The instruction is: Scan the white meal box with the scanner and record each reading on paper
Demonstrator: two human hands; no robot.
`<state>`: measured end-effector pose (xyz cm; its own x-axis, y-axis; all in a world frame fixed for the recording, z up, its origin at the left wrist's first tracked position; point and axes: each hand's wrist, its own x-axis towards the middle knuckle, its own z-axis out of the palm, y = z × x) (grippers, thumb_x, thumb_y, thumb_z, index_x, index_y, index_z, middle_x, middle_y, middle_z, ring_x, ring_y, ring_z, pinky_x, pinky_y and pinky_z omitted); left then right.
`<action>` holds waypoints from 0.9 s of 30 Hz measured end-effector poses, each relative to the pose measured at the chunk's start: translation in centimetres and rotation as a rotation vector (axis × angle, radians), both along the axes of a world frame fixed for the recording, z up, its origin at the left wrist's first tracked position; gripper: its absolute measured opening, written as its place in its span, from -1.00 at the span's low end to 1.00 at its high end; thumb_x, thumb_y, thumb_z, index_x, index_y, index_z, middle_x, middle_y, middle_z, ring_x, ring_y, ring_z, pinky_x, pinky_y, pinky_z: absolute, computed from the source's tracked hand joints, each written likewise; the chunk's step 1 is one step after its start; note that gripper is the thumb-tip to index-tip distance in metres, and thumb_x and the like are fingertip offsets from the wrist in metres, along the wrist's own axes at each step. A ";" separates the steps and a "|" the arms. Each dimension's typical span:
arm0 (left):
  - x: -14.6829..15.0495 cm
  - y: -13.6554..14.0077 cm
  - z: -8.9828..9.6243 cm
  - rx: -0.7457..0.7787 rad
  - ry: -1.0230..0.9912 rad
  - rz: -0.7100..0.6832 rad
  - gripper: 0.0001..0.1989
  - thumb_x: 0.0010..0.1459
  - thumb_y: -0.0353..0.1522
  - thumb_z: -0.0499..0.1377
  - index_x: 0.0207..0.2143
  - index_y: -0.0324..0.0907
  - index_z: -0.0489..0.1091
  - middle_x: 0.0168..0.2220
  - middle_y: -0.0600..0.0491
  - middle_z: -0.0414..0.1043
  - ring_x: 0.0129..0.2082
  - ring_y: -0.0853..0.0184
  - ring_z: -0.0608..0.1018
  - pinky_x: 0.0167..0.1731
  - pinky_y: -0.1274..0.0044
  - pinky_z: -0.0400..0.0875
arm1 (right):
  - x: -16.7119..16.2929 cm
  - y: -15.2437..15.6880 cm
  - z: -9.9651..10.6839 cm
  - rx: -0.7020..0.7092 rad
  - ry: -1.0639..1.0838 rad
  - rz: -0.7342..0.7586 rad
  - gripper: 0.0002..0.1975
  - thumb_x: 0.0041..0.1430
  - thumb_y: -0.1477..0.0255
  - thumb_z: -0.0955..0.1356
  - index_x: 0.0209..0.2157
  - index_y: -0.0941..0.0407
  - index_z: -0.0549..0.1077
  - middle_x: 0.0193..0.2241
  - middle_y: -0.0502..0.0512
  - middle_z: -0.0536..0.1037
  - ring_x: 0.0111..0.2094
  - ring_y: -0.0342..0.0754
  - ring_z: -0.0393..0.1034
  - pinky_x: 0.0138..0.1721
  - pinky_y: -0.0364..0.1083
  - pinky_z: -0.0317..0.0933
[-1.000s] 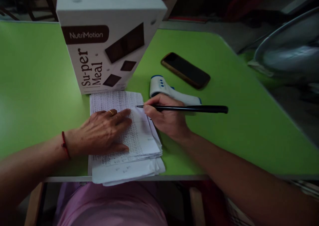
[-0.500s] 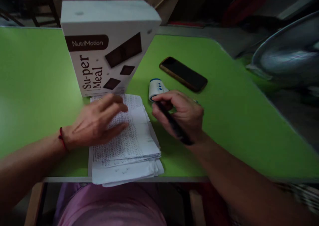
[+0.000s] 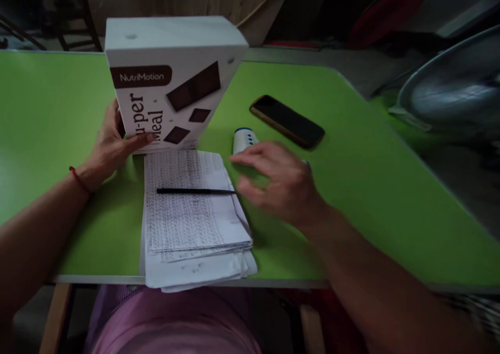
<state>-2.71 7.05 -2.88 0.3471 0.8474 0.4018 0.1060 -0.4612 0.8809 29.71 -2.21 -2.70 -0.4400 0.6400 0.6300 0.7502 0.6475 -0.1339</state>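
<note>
My left hand (image 3: 113,143) grips the lower left side of a white NutriMotion meal box (image 3: 156,104), thumb on its front and the other fingers behind. The box stands upright on the green table. In front of it lies a stack of handwritten sheets (image 3: 187,224), with a black pen (image 3: 195,191) resting across the writing. Just right of the sheets my right hand (image 3: 279,185) hovers with thumb and forefinger apart and nothing between them; motion blurs it slightly. Partly covered by that hand is a white and blue device (image 3: 244,139), possibly a thermometer.
A dark phone in a brown case (image 3: 287,119) lies on the green table (image 3: 375,203) beyond my right hand. A large metal basin (image 3: 453,83) stands past the table's right edge. Behind the table are a chair (image 3: 78,15) and a red round object (image 3: 388,13).
The pen has left my right hand and now lies on the sheets. My left hand has moved from above the paper to the box and taken hold of it.
</note>
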 end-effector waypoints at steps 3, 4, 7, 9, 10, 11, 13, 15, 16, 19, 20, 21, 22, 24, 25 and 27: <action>0.1 -0.2 0.2 -0.055 -0.032 0.026 -0.36 -0.06 -0.13 0.56 -0.02 -0.13 0.38 0.12 -0.12 0.47 0.16 -0.07 0.52 0.07 0.08 0.57 | 2.8 1.4 -1.2 -0.029 -0.068 -0.330 -0.58 0.03 0.52 0.42 -0.02 0.17 0.55 -0.10 0.39 0.55 -0.08 0.30 0.46 -0.12 0.24 0.41; 0.2 -0.3 0.2 -0.049 -0.033 0.051 -0.35 -0.08 -0.13 0.56 -0.03 -0.14 0.39 0.12 -0.13 0.48 0.16 -0.07 0.52 0.06 0.08 0.58 | 3.7 1.8 -1.7 -0.086 -0.092 -0.373 -0.54 -0.03 0.51 0.46 -0.01 0.14 0.53 -0.11 0.38 0.55 -0.07 0.32 0.45 -0.10 0.27 0.39; 0.7 -0.9 0.4 0.006 -0.041 0.122 -0.38 -0.05 -0.11 0.54 -0.02 -0.14 0.41 0.12 -0.12 0.49 0.14 -0.05 0.54 0.02 0.12 0.60 | 5.5 2.7 -2.9 -0.282 -0.078 -0.395 -0.65 -0.07 0.48 0.49 -0.17 0.07 0.53 -0.34 0.21 0.53 -0.21 0.24 0.46 -0.19 0.22 0.41; 1.3 -1.6 0.8 0.042 -0.053 0.152 -0.45 0.02 -0.11 0.52 -0.05 -0.14 0.44 0.09 -0.09 0.52 0.09 -0.01 0.57 0.00 0.14 0.61 | 5.4 2.8 -2.8 -0.389 0.023 -0.409 -0.71 -0.10 0.47 0.50 -0.25 0.04 0.52 -0.40 0.14 0.51 -0.29 0.18 0.46 -0.25 0.19 0.42; 1.7 -2.0 1.0 0.053 -0.065 0.157 -0.49 0.05 -0.11 0.50 -0.06 -0.14 0.45 0.07 -0.08 0.53 0.07 0.01 0.58 0.00 0.14 0.61 | 4.9 2.7 -2.5 -0.416 0.115 -0.422 -0.70 -0.12 0.47 0.51 -0.25 0.04 0.52 -0.38 0.13 0.52 -0.30 0.16 0.46 -0.26 0.18 0.42; 2.0 -2.5 1.2 0.055 -0.081 0.155 -0.52 0.07 -0.11 0.49 -0.07 -0.14 0.46 0.05 -0.06 0.55 0.04 0.03 0.59 -0.01 0.14 0.61 | 4.2 2.4 -1.9 -0.417 0.234 -0.432 -0.67 -0.14 0.46 0.52 -0.24 0.04 0.52 -0.34 0.12 0.54 -0.30 0.14 0.47 -0.26 0.17 0.42; 2.8 -3.5 1.6 0.040 -0.120 0.132 -0.55 0.11 -0.11 0.47 -0.07 -0.15 0.48 0.02 -0.05 0.57 0.00 0.05 0.61 -0.04 0.15 0.62 | 2.4 1.2 -0.6 -0.320 0.562 -0.410 -0.66 -0.15 0.41 0.53 -0.25 0.05 0.52 -0.29 0.11 0.56 -0.30 0.07 0.47 -0.27 0.12 0.44; 3.6 -4.3 1.8 0.014 -0.157 0.103 -0.56 0.16 -0.09 0.44 -0.07 -0.17 0.49 0.01 -0.07 0.58 -0.02 0.05 0.63 -0.08 0.19 0.64 | 0.3 -0.6 0.8 -0.134 0.901 -0.279 -0.71 -0.19 0.38 0.56 -0.35 0.05 0.52 -0.38 0.03 0.51 -0.37 -0.03 0.42 -0.35 0.02 0.41; 3.9 -4.6 1.8 0.000 -0.170 0.085 -0.57 0.18 -0.08 0.42 -0.08 -0.18 0.49 0.01 -0.09 0.58 -0.02 0.05 0.64 -0.10 0.22 0.65 | -0.6 -1.7 1.4 -0.162 1.019 -0.174 -0.71 -0.20 0.39 0.57 -0.36 0.05 0.54 -0.41 0.00 0.49 -0.40 -0.06 0.39 -0.38 -0.02 0.40; 4.5 -5.0 1.5 -0.048 -0.167 0.025 -0.58 0.22 -0.05 0.37 -0.13 -0.21 0.49 0.02 -0.11 0.58 -0.02 0.05 0.64 -0.11 0.26 0.66 | -2.7 -4.6 2.3 -0.685 1.186 0.171 -0.64 -0.08 0.30 0.56 -0.17 0.01 0.62 -0.45 0.00 0.49 -0.48 -0.07 0.38 -0.49 -0.04 0.38; 4.6 -5.1 1.4 -0.067 -0.153 0.018 -0.58 0.22 -0.05 0.37 -0.13 -0.21 0.49 0.02 -0.12 0.58 -0.02 0.05 0.64 -0.10 0.27 0.66 | -3.2 -5.2 2.4 -0.839 1.183 0.215 -0.65 -0.05 0.29 0.55 -0.16 0.00 0.62 -0.47 0.01 0.50 -0.48 -0.06 0.39 -0.49 -0.05 0.37; 4.6 -5.1 1.3 -0.081 -0.136 0.019 -0.59 0.22 -0.06 0.37 -0.12 -0.21 0.49 0.02 -0.11 0.58 -0.03 0.05 0.65 -0.10 0.27 0.66 | -3.5 -5.6 2.4 -0.947 1.169 0.226 -0.67 -0.05 0.30 0.54 -0.18 0.00 0.63 -0.47 0.02 0.51 -0.48 -0.05 0.40 -0.49 -0.04 0.36; 4.5 -5.1 1.2 -0.090 -0.116 0.026 -0.59 0.23 -0.06 0.37 -0.11 -0.20 0.49 0.02 -0.11 0.58 -0.03 0.05 0.64 -0.09 0.27 0.66 | -3.9 -5.7 2.4 -1.018 1.148 0.212 -0.70 -0.06 0.32 0.53 -0.21 0.01 0.63 -0.47 0.03 0.52 -0.47 -0.05 0.40 -0.48 -0.04 0.35; 4.4 -5.1 1.1 -0.100 -0.071 0.040 -0.58 0.23 -0.04 0.36 -0.10 -0.19 0.48 0.01 -0.10 0.58 -0.02 0.04 0.64 -0.07 0.26 0.65 | -4.3 -5.4 2.1 -1.083 1.118 0.154 -0.73 -0.12 0.36 0.50 -0.28 0.04 0.61 -0.47 0.04 0.52 -0.47 -0.05 0.39 -0.46 -0.04 0.32; 4.4 -5.1 1.1 -0.099 -0.051 0.038 -0.58 0.24 -0.03 0.34 -0.10 -0.18 0.48 0.02 -0.10 0.58 0.00 0.04 0.63 -0.05 0.25 0.65 | -4.5 -5.0 2.0 -1.102 1.107 0.129 -0.73 -0.14 0.36 0.49 -0.30 0.06 0.60 -0.48 0.04 0.52 -0.48 -0.06 0.38 -0.46 -0.04 0.30; 4.2 -5.0 1.0 -0.091 -0.020 0.025 -0.57 0.25 -0.01 0.33 -0.10 -0.18 0.47 0.05 -0.10 0.57 0.04 0.02 0.61 0.01 0.23 0.62 | -4.8 -4.2 1.6 -1.133 1.100 0.096 -0.72 -0.15 0.33 0.48 -0.31 0.09 0.58 -0.50 0.02 0.49 -0.49 -0.08 0.35 -0.45 -0.04 0.28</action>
